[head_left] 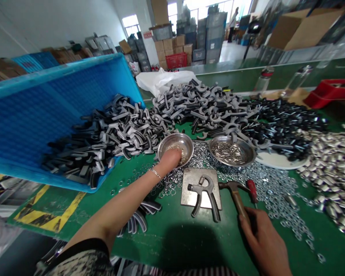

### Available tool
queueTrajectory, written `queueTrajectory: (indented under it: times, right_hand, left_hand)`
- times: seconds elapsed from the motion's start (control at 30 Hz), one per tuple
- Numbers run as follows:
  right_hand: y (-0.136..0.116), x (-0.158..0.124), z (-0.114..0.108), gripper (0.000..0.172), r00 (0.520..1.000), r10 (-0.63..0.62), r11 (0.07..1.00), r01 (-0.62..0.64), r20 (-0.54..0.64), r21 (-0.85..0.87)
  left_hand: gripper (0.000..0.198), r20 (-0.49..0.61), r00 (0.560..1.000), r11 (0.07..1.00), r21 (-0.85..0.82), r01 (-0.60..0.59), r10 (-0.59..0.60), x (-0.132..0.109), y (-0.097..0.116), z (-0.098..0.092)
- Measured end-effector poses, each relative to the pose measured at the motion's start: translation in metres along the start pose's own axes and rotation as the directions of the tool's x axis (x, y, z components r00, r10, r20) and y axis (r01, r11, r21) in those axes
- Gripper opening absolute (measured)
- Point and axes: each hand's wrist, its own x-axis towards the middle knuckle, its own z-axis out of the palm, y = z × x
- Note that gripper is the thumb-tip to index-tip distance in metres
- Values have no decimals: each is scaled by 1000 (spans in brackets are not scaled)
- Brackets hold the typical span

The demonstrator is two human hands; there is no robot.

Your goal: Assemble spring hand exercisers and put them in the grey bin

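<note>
My left hand reaches into the left steel bowl of tiny metal parts; its fingertips are hidden among them. My right hand is closed round the wooden handle of a hammer, whose head rests at the right edge of a square metal plate. On that plate lies a grey and black hand grip strengthener with a spring at its top, its handles pointing towards me. To the right of it, a second steel bowl contains small pins. A red-handled screwdriver lies beside the hammer.
A blue crate lies tipped at the left, spilling grey and black handles. More handles are heaped behind the bowls. Black knobs, metal nuts and shiny cylinders spread over the right side. Several loose handles lie near my left forearm.
</note>
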Motion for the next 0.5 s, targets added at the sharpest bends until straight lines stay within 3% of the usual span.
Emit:
queueTrajectory:
  times: [0.13,0.2,0.27,0.37,0.43,0.5]
  right_hand:
    - [0,1,0,35,1000,15,1000,-15,16,2]
    - [-1,1,0,35,999,26,1000,-26,24,1]
    - [-1,1,0,35,1000,24,1000,-24,18,-1]
    - [0,0,1,35,1000,26,1000,-26,12,-9]
    - [1,0,1,35,999,34,999,-34,16,-12]
    - [1,-1,1,36,999,32,999,-32,19,-4]
  left_hand:
    - [20,-58,996,996,-64,63,-67,-6,1,-11]
    - [20,-81,996,989,-144,37,-49,-16,10,-19]
    - [18,-75,997,941,-333,-56,32,-33,26,-24]
    - [14,-72,978,785,-586,-200,196,-62,55,-19]
    - [14,-97,961,783,-562,-267,258,-75,71,-9]
    - [15,-134,949,841,-438,-316,287,-83,81,3]
